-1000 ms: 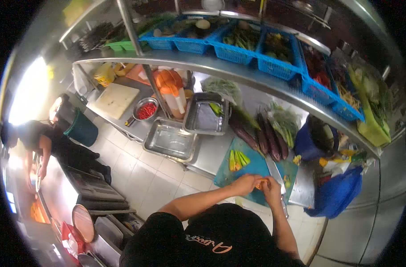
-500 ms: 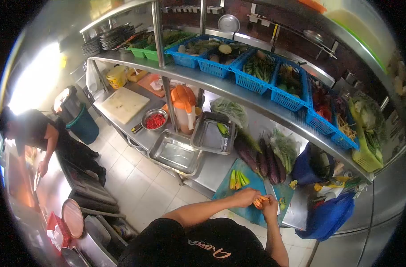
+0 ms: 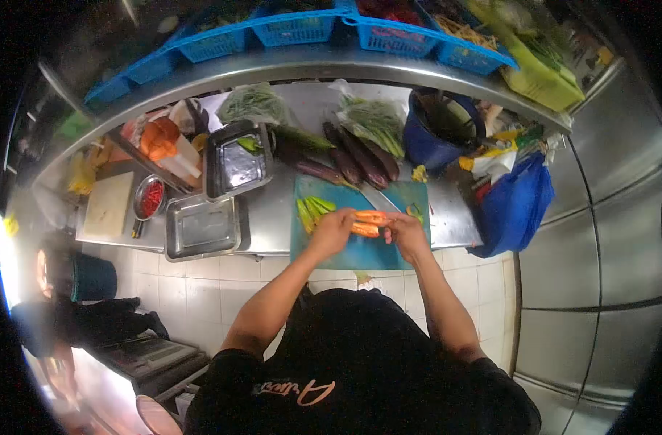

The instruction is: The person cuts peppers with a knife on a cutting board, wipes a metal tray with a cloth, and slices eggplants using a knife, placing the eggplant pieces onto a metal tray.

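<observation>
Over the teal cutting board (image 3: 338,252), my left hand (image 3: 332,232) and my right hand (image 3: 407,235) are closed on opposite ends of an orange vegetable (image 3: 367,230). It shows as two long pieces, like a split long pepper; its exact kind is unclear. Beside my left hand lie several yellow-green long peppers (image 3: 311,208). A knife (image 3: 377,196) rests on the board beyond my hands, its blade pointing away to the right of the peppers. Green scraps (image 3: 416,211) lie near my right hand.
Dark eggplants (image 3: 360,159) and bagged greens (image 3: 374,123) sit behind the board. Metal trays (image 3: 203,226) and a bowl of red chilies (image 3: 150,197) stand left. A blue bucket (image 3: 436,130) and blue bag (image 3: 523,210) are right. Overhead runs a steel shelf (image 3: 287,69). A co-worker (image 3: 77,319) is at left.
My view has swung right and down toward the board. My hands have moved apart, and the orange vegetable, bunched between them before, now stretches lengthwise from one hand to the other.
</observation>
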Demonstrator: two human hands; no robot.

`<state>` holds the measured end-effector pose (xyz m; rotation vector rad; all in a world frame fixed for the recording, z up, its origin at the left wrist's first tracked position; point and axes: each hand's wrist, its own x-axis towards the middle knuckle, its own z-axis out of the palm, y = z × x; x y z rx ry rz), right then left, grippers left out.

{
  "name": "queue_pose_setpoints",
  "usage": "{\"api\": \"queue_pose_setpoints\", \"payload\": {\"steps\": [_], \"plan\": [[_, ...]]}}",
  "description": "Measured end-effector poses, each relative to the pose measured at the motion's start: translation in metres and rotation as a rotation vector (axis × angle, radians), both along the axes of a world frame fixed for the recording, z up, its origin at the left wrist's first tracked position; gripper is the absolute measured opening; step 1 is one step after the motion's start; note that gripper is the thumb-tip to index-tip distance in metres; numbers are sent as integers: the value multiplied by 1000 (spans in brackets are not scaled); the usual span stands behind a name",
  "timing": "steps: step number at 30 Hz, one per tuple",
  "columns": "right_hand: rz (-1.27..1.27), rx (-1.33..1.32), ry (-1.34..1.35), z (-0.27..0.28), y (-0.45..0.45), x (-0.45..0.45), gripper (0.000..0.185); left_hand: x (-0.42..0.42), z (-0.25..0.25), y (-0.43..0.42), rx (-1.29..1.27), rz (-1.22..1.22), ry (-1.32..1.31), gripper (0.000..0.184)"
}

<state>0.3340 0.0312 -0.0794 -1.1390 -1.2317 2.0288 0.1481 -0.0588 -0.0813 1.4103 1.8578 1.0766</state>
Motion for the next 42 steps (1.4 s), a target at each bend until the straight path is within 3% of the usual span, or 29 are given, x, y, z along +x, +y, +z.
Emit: {"api": "queue_pose_setpoints", "payload": {"steps": [1, 2, 5, 8, 11, 16, 21, 25, 27, 29, 31, 32, 34, 37, 41, 42], "plan": [[-35, -5, -5, 2, 1, 0, 23, -2, 3, 1, -17, 32, 8, 30], [-44, -16, -12, 5, -3, 1, 20, -5, -11, 2, 122, 33, 116, 27], [129, 59, -118, 8, -11, -7, 22, 5, 11, -2, 125, -9, 117, 23], [119, 215, -226, 8, -17, -16, 27, 14, -19, 2, 284, -127, 256, 21], [150, 252, -231, 19, -23, -22, 25, 20, -19, -4, 411, -94, 349, 22], [187, 366, -297, 2, -29, -34, 21, 27, 32, -20, 91, -33, 265, 30], [258, 708, -354, 3, -38, -83, 19, 1, 47, -39, 162, 117, 347, 31], [399, 937, -243, 11, -65, -148, 18, -49, 31, -72, 293, 292, 478, 32], [494, 851, -129, 11, -88, -191, 17, -84, 24, -97, 141, 382, 470, 31], [674, 778, -15, 22, -103, -230, 20, -119, 54, -125, 166, 516, 444, 24], [791, 685, 42, 20, -116, -269, 22, -157, 51, -149, 176, 853, 239, 21], [820, 632, 36, 8, -121, -289, 23, -177, 48, -161, 188, 900, 216, 22], [729, 81, -12, 48, -144, -313, 25, -213, 40, -183, 219, 997, 169, 23], [688, -12, -33, 27, -160, -351, 26, -255, 18, -205, 295, 1103, 241, 20], [735, 771, -118, 7, -175, -371, 27, -273, 21, -206, 254, 1075, 203, 19], [728, 731, -111, 9, -177, -375, 27, -274, 19, -205, 176, 1067, 269, 19]]}}
